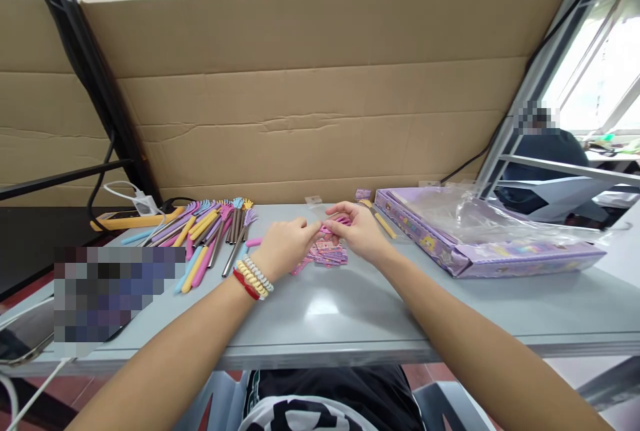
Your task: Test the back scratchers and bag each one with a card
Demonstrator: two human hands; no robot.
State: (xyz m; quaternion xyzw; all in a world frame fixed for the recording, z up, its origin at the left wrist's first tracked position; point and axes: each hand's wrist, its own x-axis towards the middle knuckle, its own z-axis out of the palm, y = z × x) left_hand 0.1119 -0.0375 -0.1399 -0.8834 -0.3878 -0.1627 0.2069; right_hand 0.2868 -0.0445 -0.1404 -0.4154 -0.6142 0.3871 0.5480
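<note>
My left hand, with beaded bracelets and a red band at the wrist, is closed in a pinch. My right hand meets it fingertip to fingertip, also pinching. Whatever lies between the fingers is too small and too hidden to name. Just under and behind both hands is a pile of small pink printed cards. A bit of clear plastic shows past the fingers. Left of my left hand lies a heap of colourful back scratchers with metal rods and hand-shaped heads.
A yellow-handled back scratcher lies beside a purple printed box with clear plastic bags on it. At left are a blurred-out device and a white plug with cables. Cardboard walls the back; a person sits beyond.
</note>
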